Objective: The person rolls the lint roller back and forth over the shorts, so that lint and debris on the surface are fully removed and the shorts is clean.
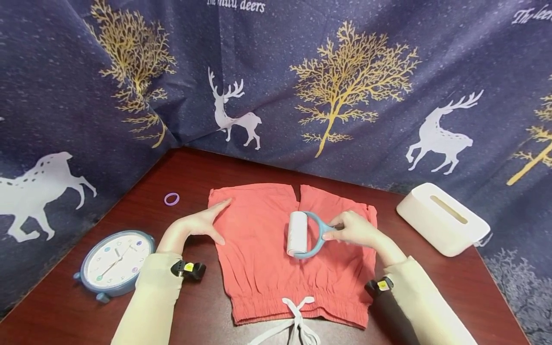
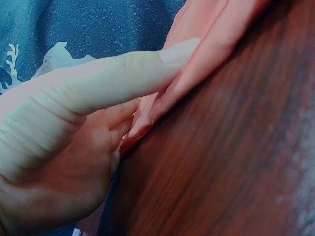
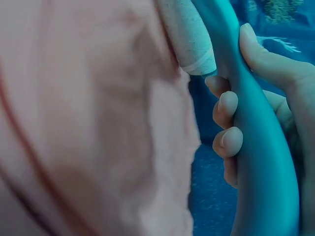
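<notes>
A pair of coral-red shorts [image 1: 254, 258] lies spread out, its waistband and white drawstring [image 1: 297, 316] toward the near side. My right hand [image 1: 353, 232] grips the blue handle of a lint roller [image 1: 297, 235], whose white roll is over the middle of the shorts. In the right wrist view, fingers curl round the handle [image 3: 266, 167] and the roll [image 3: 192, 39] is close to the cloth. My left hand [image 1: 196, 225] rests at the left edge of the shorts, thumb and fingers spread apart. The left wrist view has its thumb [image 2: 133, 73] extended against the red cloth [image 2: 211, 49].
Left of the shorts stands a round blue alarm clock [image 1: 116, 263], with a small purple ring [image 1: 171, 199] beyond it. A white tissue box [image 1: 442, 220] sits to the right. Behind the dark red table [image 1: 185, 167] hangs a navy cloth [image 1: 271, 91] with deer and trees.
</notes>
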`<state>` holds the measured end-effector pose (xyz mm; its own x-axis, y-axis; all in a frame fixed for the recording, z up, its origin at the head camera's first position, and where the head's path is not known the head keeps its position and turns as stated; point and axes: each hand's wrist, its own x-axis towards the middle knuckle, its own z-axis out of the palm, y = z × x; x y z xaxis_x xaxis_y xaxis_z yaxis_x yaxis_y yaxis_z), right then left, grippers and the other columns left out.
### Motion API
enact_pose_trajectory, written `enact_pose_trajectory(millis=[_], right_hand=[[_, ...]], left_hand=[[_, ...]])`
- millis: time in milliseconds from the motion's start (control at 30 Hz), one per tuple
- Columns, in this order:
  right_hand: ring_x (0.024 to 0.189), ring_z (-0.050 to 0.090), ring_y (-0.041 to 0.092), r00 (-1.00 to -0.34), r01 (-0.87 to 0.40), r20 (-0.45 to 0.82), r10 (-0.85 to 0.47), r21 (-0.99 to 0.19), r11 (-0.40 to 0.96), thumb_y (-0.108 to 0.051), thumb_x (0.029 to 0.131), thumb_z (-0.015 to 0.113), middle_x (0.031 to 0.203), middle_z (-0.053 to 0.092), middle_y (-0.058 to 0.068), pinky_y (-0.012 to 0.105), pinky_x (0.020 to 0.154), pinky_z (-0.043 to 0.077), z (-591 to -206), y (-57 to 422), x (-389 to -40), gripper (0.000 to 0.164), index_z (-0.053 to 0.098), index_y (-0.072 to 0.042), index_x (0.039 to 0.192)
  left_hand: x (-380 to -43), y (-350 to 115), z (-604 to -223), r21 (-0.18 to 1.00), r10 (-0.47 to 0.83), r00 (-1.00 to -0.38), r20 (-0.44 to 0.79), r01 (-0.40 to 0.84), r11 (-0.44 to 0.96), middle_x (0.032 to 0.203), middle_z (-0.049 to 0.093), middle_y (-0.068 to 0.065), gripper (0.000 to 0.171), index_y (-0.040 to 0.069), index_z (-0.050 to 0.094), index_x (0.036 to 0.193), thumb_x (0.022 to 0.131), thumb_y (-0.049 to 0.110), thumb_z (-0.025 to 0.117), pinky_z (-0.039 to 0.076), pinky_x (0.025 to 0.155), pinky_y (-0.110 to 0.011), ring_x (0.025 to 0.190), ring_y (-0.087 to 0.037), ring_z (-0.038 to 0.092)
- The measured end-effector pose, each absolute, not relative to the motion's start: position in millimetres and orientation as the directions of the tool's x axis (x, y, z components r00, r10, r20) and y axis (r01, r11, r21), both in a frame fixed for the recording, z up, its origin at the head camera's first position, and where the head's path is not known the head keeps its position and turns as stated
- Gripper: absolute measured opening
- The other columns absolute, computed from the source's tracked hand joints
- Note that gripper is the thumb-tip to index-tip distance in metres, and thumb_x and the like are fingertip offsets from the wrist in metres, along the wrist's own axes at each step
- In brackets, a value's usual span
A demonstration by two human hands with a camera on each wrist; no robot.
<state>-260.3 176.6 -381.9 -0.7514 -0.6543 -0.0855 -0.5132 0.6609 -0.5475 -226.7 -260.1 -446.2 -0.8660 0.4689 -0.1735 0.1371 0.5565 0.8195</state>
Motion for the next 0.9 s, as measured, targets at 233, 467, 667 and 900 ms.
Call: enact_pose_trajectory(millis=[233, 467, 667, 900], right_hand=[[0.051, 0.034, 0.002, -0.754, -0.538, -0.053, -0.655, -0.523, 0.661, -0.04, 0.08, 0.079, 0.057, 0.043, -0.014, 0.02, 0.05, 0.032, -369.8, 174.0, -263.4, 0.022, 0.071, -0.022, 0.071], [0.051, 0.044, 0.004, -0.765, -0.519, -0.064, -0.641, -0.53, 0.671, -0.038, 0.08, 0.079, 0.056, 0.053, -0.01, 0.021, 0.05, 0.038, -372.9, 172.2, -263.6, 0.021, 0.07, -0.021, 0.071], [0.047, 0.05, 0.007, -0.744, -0.515, -0.093, -0.662, -0.552, 0.656, -0.043, 0.081, 0.077, 0.055, 0.058, -0.001, 0.023, 0.048, 0.041, -379.1, 162.4, -263.0, 0.024, 0.07, -0.021, 0.073], [0.05, 0.055, 0.01, -0.728, -0.506, -0.129, -0.673, -0.562, 0.655, -0.046, 0.082, 0.075, 0.059, 0.062, 0.001, 0.026, 0.049, 0.044, -389.3, 150.7, -265.9, 0.024, 0.072, -0.023, 0.079]], left_hand=[[-226.6, -260.0, -446.1, 0.823, 0.469, -0.867, -0.167, 0.14, 0.551, 0.162, 0.008, -0.022, 0.124, 0.001, 0.007, 0.156, 0.066, 0.024, 0.089, 0.013, 0.116, -0.064, 0.146, -0.042, 0.012], [-225.9, -259.4, -445.4, 0.815, 0.47, -0.866, -0.172, 0.143, 0.562, 0.162, 0.008, -0.022, 0.123, 0.002, 0.007, 0.156, 0.066, 0.025, 0.088, 0.013, 0.116, -0.064, 0.147, -0.042, 0.011], [-225.8, -259.8, -443.8, 0.814, 0.475, -0.865, -0.165, 0.153, 0.561, 0.162, 0.007, -0.023, 0.124, 0.002, 0.007, 0.156, 0.066, 0.025, 0.089, 0.012, 0.116, -0.064, 0.147, -0.042, 0.01], [-226.6, -259.0, -443.9, 0.812, 0.47, -0.864, -0.18, 0.14, 0.567, 0.162, 0.005, -0.023, 0.125, 0.0, 0.006, 0.156, 0.066, 0.025, 0.09, 0.012, 0.117, -0.063, 0.148, -0.042, 0.007]])
